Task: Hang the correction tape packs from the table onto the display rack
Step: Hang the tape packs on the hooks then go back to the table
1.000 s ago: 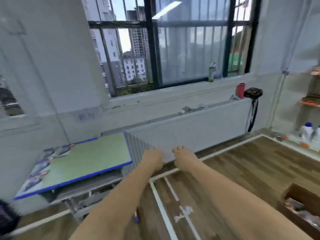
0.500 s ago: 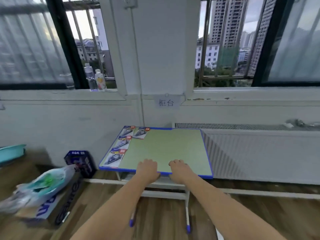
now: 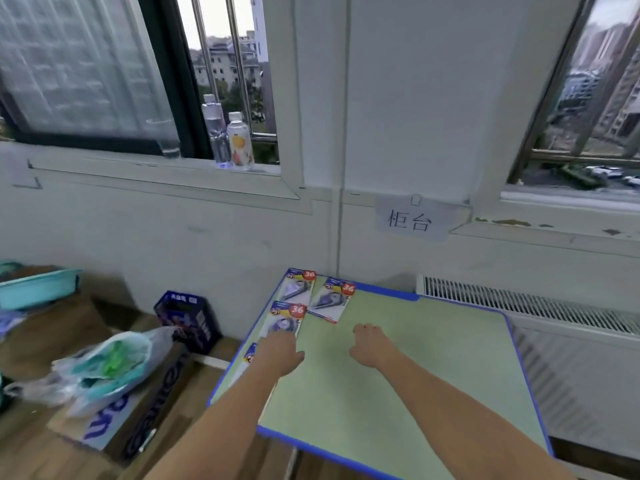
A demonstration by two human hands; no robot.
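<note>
Several correction tape packs lie flat along the left edge of the green, blue-rimmed table (image 3: 415, 375). One pack (image 3: 298, 285) is at the far corner, a second pack (image 3: 332, 299) lies beside it, and a third pack (image 3: 285, 318) is nearer to me. My left hand (image 3: 280, 351) lies over the near end of the third pack, its fingertips on it, and covers most of another pack (image 3: 250, 353). My right hand (image 3: 370, 344) hovers over bare tabletop, fingers loosely curled, holding nothing. No display rack is in view.
A white wall with a paper sign (image 3: 410, 220) backs the table, and a radiator (image 3: 554, 306) runs to the right. Two bottles (image 3: 228, 136) stand on the windowsill. On the floor to the left are a dark blue box (image 3: 187, 317), a plastic bag (image 3: 104, 365) on cartons and a teal basin (image 3: 34, 289).
My view has swung from the window and floor to the table and closed in. Both hands moved from the table's near edge out over its top, the left onto the packs.
</note>
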